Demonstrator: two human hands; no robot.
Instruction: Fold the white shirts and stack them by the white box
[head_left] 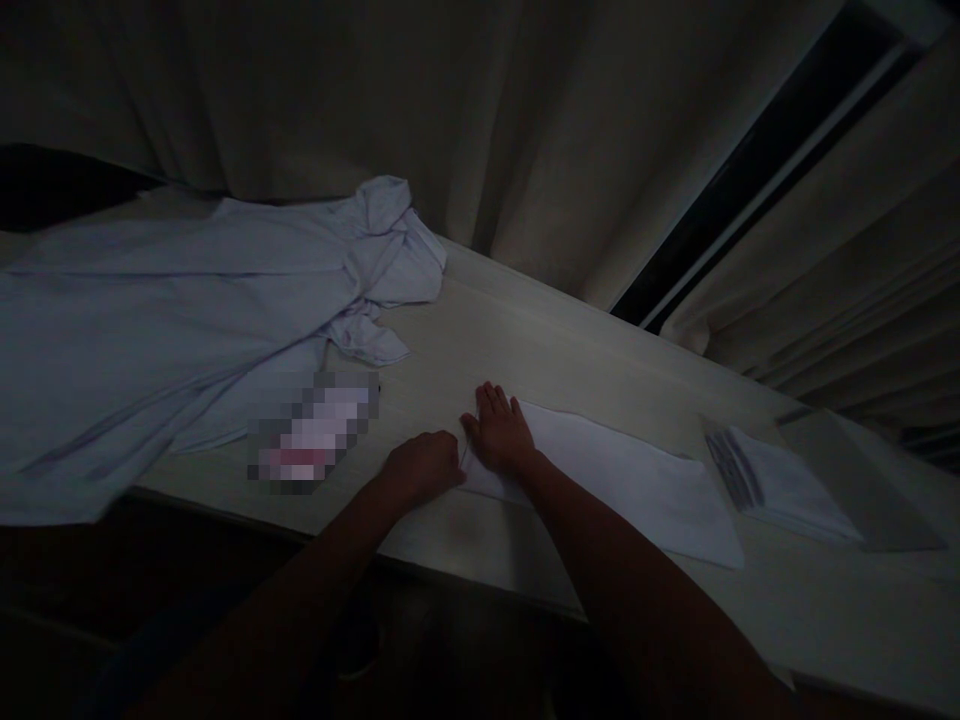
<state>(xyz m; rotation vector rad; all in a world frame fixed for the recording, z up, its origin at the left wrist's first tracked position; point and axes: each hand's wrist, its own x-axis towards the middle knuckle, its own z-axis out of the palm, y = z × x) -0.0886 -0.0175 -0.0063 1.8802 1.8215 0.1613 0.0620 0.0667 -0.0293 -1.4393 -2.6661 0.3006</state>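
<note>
Cloth [622, 480], white and spread as a long strip, is lying on the tabletop [465, 330] in front of the person, its left end sitting under and between both hands. The right hand [501, 430] is resting flat on that end, palm down and fingers extended, seemingly pinning the layers so that they are not sliding. The left hand [426, 465] is curling its fingers together right at the end's edge and appears to be pinching it, probably to be controlling that edge while the other palm is giving weight.

The large white garment [187, 320] is spreading over the left part of the tabletop, apart from the strip, perhaps so the working area is not getting crowded. A pixelated item [319, 435] is lying just beside it, its nature not showing.

No container is plainly showing. Off to the right, a folded piece with grey stripes [787, 490] is lying by a flat grey sheet [862, 480]; whether that sheet is serving as a sleeve, I cannot tell.
</note>
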